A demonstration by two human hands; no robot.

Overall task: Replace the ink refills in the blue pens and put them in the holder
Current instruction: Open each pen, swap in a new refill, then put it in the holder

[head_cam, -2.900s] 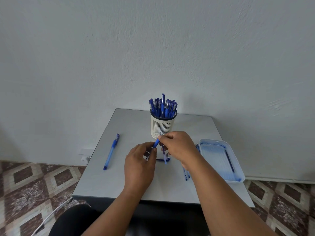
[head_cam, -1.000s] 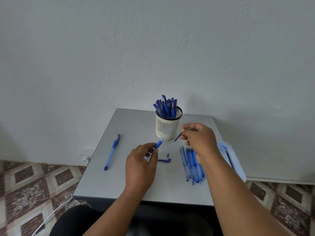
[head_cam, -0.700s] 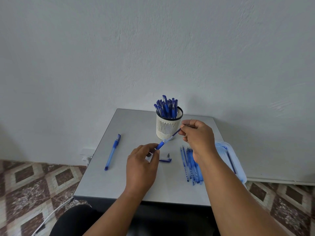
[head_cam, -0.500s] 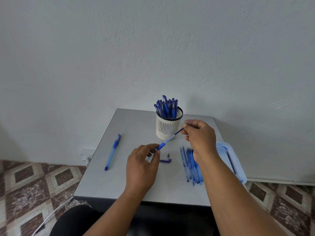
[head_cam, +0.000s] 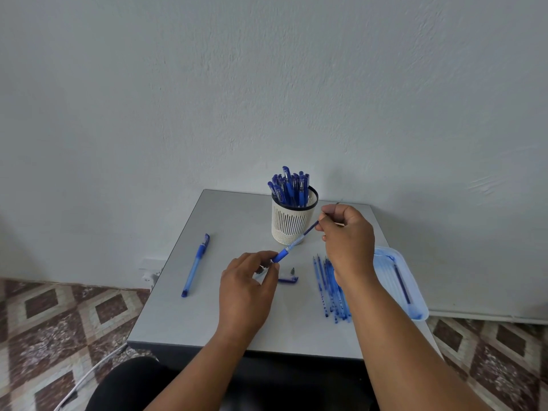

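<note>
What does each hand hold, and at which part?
Left hand grips the pen barrel near its blue grip. Right hand pinches the refill at its far end.

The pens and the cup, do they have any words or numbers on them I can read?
None can be read.
Pens in the holder: any print on them is too small and blurred.
Pen lying on the table: no legible marking.
Tray: no text visible.
</note>
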